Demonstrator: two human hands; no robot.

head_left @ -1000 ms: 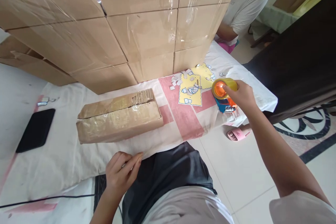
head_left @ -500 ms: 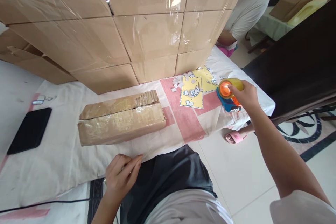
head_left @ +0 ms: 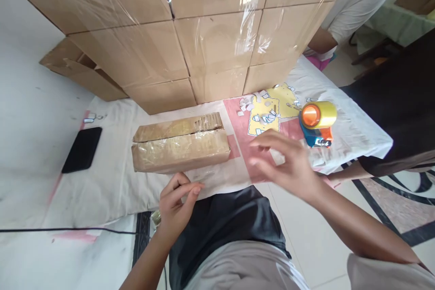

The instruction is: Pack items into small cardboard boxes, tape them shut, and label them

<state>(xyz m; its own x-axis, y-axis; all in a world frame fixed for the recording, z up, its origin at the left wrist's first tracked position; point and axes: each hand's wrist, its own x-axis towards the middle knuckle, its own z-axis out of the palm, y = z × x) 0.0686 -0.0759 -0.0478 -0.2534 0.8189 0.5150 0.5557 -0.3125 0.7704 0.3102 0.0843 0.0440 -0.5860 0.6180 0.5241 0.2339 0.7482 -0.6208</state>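
My right hand (head_left: 288, 163) is open over the table's front part, thumb and fingers apart with nothing between them. To its right stands a tape dispenser (head_left: 314, 138), blue and orange, carrying a yellow tape roll (head_left: 324, 114) with an orange core. A long brown cardboard box (head_left: 181, 149), taped along its top seam, lies on the cloth-covered table. Just in front of this box is my left hand (head_left: 178, 199), thumb and index finger pinched together; whether anything small is between the tips cannot be made out.
Large taped cartons (head_left: 217, 45) are stacked behind the box. Yellow cut-out sheets (head_left: 263, 115) with small white scraps lie right of centre. A black tablet-like object (head_left: 82, 149) lies at left. A person in a white sleeve (head_left: 360, 9) is beyond the table; a black cable (head_left: 68, 229) runs lower left.
My right hand has let go of the tape dispenser and moved left, its fingers now apart. The dispenser stays on the table. The view has shifted; my left hand remains pinched near the box.
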